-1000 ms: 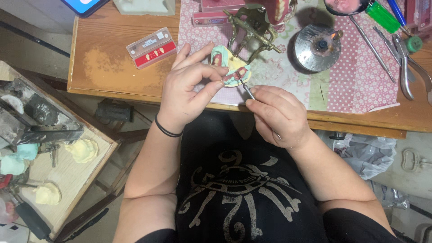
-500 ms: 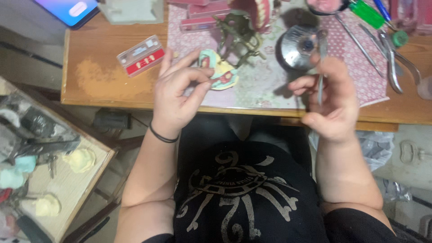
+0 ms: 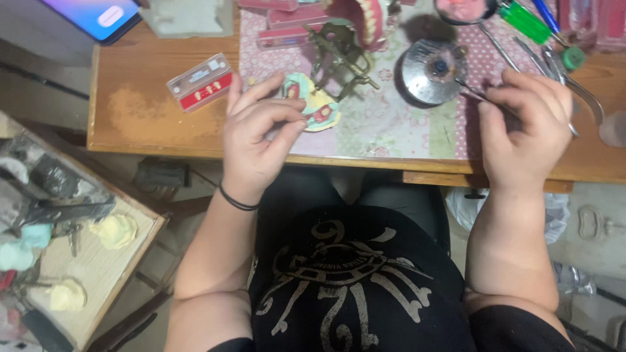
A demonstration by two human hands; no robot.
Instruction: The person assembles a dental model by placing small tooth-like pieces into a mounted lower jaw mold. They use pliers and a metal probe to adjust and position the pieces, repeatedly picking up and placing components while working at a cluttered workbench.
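Tool tip at the burner now: my right hand [image 3: 525, 127] has swung away from the dental cast and carried the thin metal tool [image 3: 479, 96] over to the round metal burner [image 3: 433, 72] on the patterned cloth [image 3: 385, 124], fingers pinched shut around its shaft. A second ago that tip was working at the cast. My left hand [image 3: 257, 133] still grips the green and pink dental cast [image 3: 312, 103] above the wooden table [image 3: 130, 114], fingers curled closed on it, waiting.
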